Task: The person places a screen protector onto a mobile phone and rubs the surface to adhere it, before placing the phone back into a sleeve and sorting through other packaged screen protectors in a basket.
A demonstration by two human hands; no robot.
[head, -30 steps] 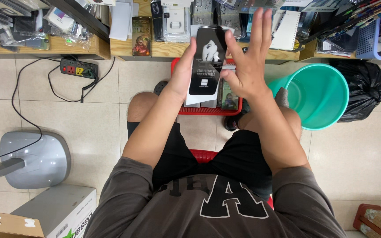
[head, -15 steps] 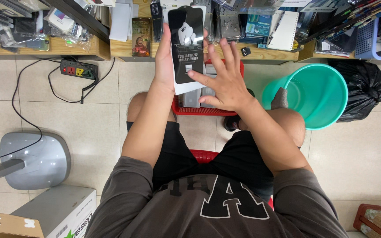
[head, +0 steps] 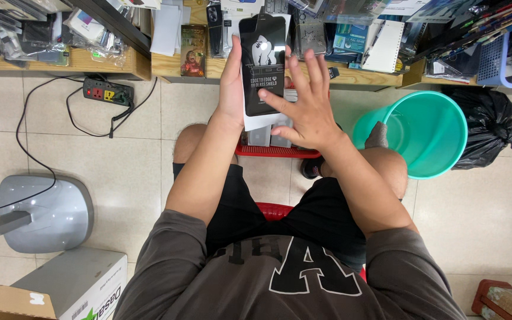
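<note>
Two hands worked over one flat black packet, and the scene read from left to right around them. At the far left a grey fan base sat on the tiled floor, its cord trailing up toward a power strip that lay close under the wooden shelf, probably so plugs stayed within reach. Next came the left hand, wrapped around the left edge of the black packet and holding it upright at chest height, face toward the person, likely so its front could be seen. The right hand was spread open with its fingers fanned, a fingertip touching the packet's lower front while the palm gripped nothing, as if steadying or smoothing it. Below both hands a red basket stood between the knees, holding more flat items close by. Farther right a teal bucket stood open beside the knee, with a black bag beyond it.
</note>
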